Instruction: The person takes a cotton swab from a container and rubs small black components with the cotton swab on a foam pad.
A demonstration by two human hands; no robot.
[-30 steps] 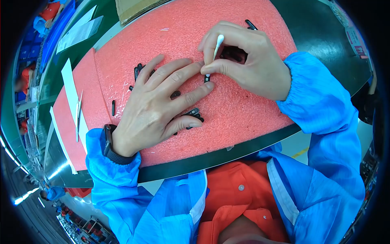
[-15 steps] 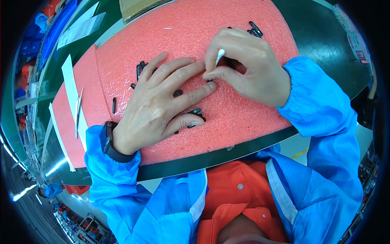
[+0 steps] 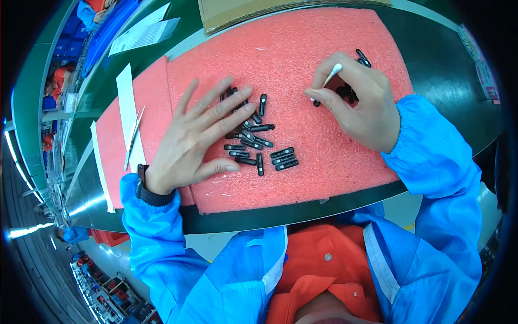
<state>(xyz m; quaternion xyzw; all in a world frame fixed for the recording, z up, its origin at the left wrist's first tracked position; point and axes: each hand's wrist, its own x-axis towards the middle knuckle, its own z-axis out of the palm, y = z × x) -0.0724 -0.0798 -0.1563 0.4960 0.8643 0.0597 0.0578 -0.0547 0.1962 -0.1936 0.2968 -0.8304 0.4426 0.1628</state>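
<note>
A pink foam mat (image 3: 345,162) lies under both hands. Several small black oblong parts (image 3: 262,128) are scattered loosely beside and partly under my left hand (image 3: 202,129), whose fingers are spread with nothing held. Three similar parts (image 3: 284,160) lie side by side nearer the mat's front edge. My right hand (image 3: 356,97) pinches a white-tipped cotton swab (image 3: 332,74) between thumb and forefinger. Just below those fingertips, a small black part (image 3: 317,103) shows; contact with it is unclear. More black parts (image 3: 363,58) lie beyond and partly behind my right hand.
Metal tweezers (image 3: 133,139) rest on a white strip (image 3: 125,92) at the left. A cardboard piece (image 3: 232,13) lies along the far edge. Papers (image 3: 143,35) are at the upper left. Part of another person (image 3: 91,11) shows at the top left.
My left hand has drawn back to the left, fingers spread, uncovering many black parts. My right hand, still pinching the swab, is farther right. The whole view has shifted.
</note>
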